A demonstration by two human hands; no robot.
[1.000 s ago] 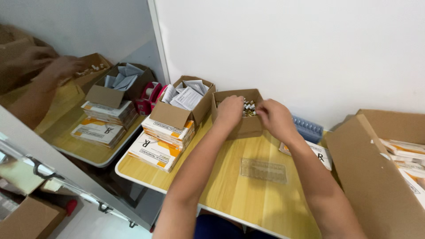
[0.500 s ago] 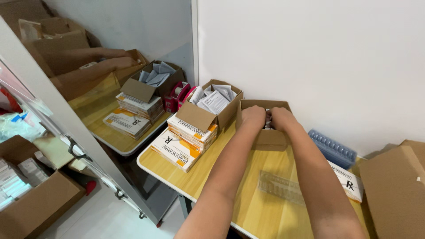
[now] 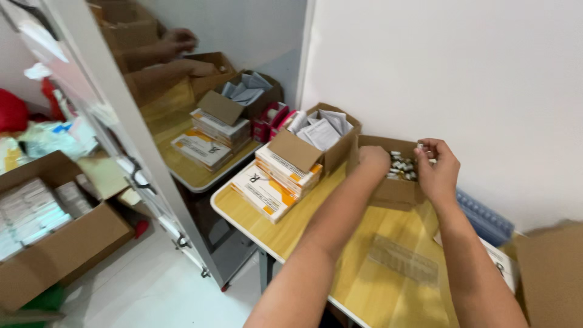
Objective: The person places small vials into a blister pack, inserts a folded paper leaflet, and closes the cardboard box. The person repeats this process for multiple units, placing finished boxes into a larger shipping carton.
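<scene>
Head view now swings left since a second ago, showing more floor, while both hands stay at the small brown box [image 3: 388, 182] of vials [image 3: 402, 167] at the table's far edge. The left hand [image 3: 371, 161] reaches inside, curled, its grip hidden. The right hand [image 3: 438, 169] is raised over the box, fingertips [image 3: 423, 146] pinching a small vial.

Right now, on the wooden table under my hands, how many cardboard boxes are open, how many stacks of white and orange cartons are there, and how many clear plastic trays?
Open cardboard boxes: 2, vial box and leaflet box
Carton stack: 1
Clear tray: 1
Total: 4
</scene>
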